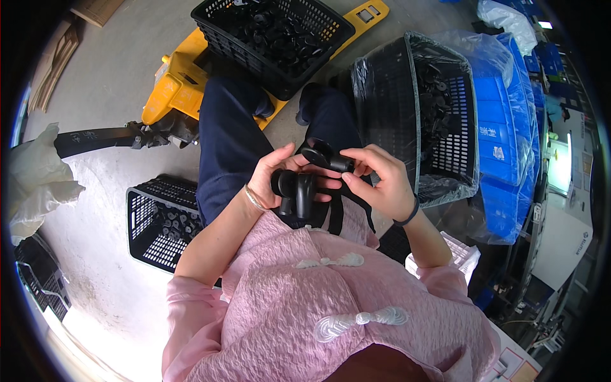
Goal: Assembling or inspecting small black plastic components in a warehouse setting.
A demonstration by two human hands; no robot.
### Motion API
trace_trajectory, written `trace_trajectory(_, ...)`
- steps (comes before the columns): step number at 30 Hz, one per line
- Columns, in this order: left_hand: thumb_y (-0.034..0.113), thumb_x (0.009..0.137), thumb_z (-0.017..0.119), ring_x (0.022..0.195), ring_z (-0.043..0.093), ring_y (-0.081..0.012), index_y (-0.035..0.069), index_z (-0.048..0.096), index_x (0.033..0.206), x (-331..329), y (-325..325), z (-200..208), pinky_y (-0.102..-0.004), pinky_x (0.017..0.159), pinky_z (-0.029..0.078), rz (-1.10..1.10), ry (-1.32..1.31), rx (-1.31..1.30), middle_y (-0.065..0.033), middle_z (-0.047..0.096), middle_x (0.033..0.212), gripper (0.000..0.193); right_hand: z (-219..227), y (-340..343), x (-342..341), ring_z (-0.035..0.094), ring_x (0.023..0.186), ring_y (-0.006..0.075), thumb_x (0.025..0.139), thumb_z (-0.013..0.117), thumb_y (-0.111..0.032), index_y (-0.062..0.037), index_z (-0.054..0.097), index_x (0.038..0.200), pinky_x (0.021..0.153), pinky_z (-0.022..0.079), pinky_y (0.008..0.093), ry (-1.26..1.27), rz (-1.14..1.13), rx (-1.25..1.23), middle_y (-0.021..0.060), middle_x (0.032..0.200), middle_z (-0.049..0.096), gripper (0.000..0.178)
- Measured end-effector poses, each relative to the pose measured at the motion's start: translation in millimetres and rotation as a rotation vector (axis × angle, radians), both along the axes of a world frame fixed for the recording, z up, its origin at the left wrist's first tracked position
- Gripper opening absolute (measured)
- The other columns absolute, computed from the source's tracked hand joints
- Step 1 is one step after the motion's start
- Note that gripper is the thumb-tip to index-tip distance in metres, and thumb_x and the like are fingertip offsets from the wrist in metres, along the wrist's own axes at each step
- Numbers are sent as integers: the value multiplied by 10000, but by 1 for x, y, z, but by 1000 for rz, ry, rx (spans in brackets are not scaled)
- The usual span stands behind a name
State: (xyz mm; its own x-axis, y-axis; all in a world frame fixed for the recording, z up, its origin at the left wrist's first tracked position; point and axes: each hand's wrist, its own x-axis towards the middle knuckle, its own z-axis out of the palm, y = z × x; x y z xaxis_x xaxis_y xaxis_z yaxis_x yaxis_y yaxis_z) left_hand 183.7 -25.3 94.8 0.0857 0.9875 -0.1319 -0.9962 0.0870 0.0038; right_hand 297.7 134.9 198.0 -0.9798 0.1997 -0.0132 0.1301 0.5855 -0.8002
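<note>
At your far left, crumpled whitish plastic (44, 181) hangs beside the black handle (92, 141) of the yellow pallet truck (181, 79). Near your left leg, a black mesh basket (145, 245) sits on the floor (95, 216), with small black parts (175, 223) inside; your leg and arm hide its right edge. The pallet truck bears a large black crate (223, 54), set slantwise, its near corner between your legs, with a heap of black pieces (273, 25) inside.

Your left hand (270, 173), a bracelet at its wrist, is half closed, palm up, cradling a curved black part (304, 196) above your lap. Its fingers also reach under a second black part (323, 156), which has a round disc at its left end and lies just beyond the first. Your right hand (387, 183), a dark band at its wrist, has thumb and fingertips pinched closely on the right end of that second part.

Right of your right leg stands a plastic-lined black crate (385, 111); more black pieces (436, 105) lie inside, and the mesh of its right wall shows. Blue boxes (493, 121) wrapped in clear film stand just beyond its right edge.
</note>
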Motion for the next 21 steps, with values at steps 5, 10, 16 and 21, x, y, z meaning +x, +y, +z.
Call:
trace_trajectory(5, 581, 805, 375, 1136, 446, -351, -3, 393, 1262, 0, 0, 3, -484, 940, 365, -16, 97, -47, -235, 435, 1229, 742, -8, 7, 0, 538, 646, 96, 761, 644, -97, -28, 598, 976, 561, 429, 207, -18, -30, -69, 44, 766, 555, 231)
trace_trajectory(10, 578, 811, 368, 1145, 436, -353, 10, 397, 1264, 1, 0, 0, -479, 939, 363, -15, 112, -17, -234, 437, 1225, 727, -21, 16, 6, 525, 624, 74, 804, 613, -147, 3, 606, 921, 560, 413, 193, -156, -146, -303, 31, 721, 564, 190)
trace_trajectory(16, 553, 833, 352, 1145, 430, -367, 24, 400, 1268, 2, 0, -1, -479, 945, 355, -3, 102, 14, -235, 433, 1228, 686, -31, 20, 14, 497, 580, 75, 875, 500, -283, 16, 607, 860, 547, 400, 200, -409, -313, -891, 22, 681, 551, 318)
trace_trajectory(21, 506, 846, 371, 1123, 450, -358, 5, 399, 1259, 1, 1, 1, -467, 935, 372, -6, 81, 44, -241, 443, 1213, 649, -53, 26, 24, 437, 576, 123, 887, 425, -371, 4, 583, 874, 536, 359, 233, -341, -415, -1732, 21, 673, 495, 407)
